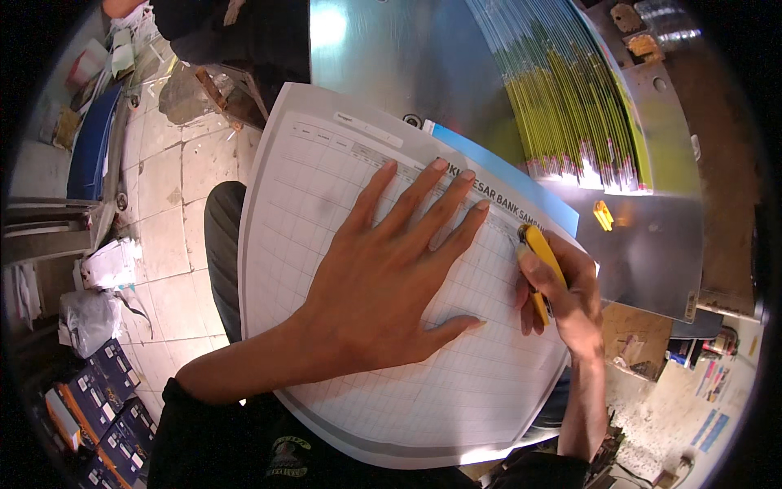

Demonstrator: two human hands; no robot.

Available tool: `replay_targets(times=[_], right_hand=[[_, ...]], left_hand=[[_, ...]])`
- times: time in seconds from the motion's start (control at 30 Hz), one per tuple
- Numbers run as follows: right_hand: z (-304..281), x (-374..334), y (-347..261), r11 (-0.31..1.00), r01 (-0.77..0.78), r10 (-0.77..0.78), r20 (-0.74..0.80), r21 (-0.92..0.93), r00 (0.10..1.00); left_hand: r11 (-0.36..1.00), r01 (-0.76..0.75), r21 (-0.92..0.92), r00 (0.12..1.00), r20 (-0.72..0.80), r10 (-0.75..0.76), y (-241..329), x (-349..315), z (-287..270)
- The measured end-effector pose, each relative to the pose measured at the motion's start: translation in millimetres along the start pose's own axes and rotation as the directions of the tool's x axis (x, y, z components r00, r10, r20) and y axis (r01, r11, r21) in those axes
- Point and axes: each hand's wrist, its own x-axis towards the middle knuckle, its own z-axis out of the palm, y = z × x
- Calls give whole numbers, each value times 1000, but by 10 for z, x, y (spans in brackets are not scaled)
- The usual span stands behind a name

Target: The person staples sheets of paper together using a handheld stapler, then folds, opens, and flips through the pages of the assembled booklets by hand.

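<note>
A stack of large white sheets printed with a table grid rests on my lap, its far edge against the metal table. My left hand lies flat on the sheets, fingers spread toward the printed heading. At the right edge of the stack, my right hand grips a yellow hand tool with a dark metal end. A second yellow part shows below the thumb; its exact kind is not clear. Blue-covered paper sticks out beyond the sheets' far edge.
On the metal table stands a long row of thin green-edged booklets. Small yellow pieces lie near it. Dark printed boxes and a clear plastic bag are on the left. A cardboard piece sits at the right.
</note>
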Motion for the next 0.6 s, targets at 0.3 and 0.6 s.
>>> replay_targets(times=[0.3,0.6], right_hand=[[-8,-35,97,591,598,-614,180,-541,769],[75,-52,-11,524,550,-554,231,-651,800]], left_hand=[[999,-4,-36,1000,-19,4,-19,-2,-7],[995,-18,-94,999,-42,15,-49,-29,45]])
